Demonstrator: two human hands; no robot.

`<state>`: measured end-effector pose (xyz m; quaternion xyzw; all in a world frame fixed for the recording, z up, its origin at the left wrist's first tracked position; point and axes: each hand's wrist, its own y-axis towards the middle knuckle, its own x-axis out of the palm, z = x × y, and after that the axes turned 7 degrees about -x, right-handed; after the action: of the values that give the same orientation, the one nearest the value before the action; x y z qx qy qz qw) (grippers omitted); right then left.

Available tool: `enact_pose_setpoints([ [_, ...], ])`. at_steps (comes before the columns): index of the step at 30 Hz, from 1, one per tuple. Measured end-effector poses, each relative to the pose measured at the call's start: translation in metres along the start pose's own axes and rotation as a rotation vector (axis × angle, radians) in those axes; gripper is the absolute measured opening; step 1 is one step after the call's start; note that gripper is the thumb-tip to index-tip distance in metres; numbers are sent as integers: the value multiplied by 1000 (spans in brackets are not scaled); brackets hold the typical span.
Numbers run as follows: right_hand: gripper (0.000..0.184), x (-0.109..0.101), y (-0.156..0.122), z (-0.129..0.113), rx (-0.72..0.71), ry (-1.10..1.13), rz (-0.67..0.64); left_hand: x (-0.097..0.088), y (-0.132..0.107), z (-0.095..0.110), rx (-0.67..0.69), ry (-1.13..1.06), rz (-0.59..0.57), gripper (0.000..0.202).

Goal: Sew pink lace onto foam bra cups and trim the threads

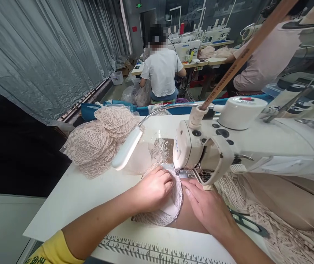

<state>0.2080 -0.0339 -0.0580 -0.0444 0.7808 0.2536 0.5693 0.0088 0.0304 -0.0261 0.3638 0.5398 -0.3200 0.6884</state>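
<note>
A pale lace cup (179,205) with a white inner layer lies under the needle area of the white sewing machine (195,146). My left hand (157,187) presses down on the cup with its fingers bent and closed on it; some of the fingertips are hidden. To the right, my right hand (206,205) lies low and flat, fingers stretched out, their tips touching the cup's stitched edge. Under that hand is a brown plate or sheet. Another pale cup (140,157) rests on the table behind my left hand.
Stacked lace cups (91,143) stand at the table's left rear, near a lamp (128,148) on a bendy neck. Dark green thread snips (248,222) and lace fabric (291,205) lie to the right. A ruler strip (146,251) runs along the front. Two people sit beyond.
</note>
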Motion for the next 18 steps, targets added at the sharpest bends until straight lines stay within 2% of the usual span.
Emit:
enact_pose_setpoints([
  [4, 33, -1, -2, 0, -20, 71, 22, 10, -2, 2, -15, -60, 52, 26],
  [9, 32, -3, -2, -2, -70, 125, -3, 10, -2, 0, -36, -143, 87, 26],
  [18, 34, 6, -1, 1, -27, 24, 48, 9, -3, 1, -3, -139, 62, 29],
])
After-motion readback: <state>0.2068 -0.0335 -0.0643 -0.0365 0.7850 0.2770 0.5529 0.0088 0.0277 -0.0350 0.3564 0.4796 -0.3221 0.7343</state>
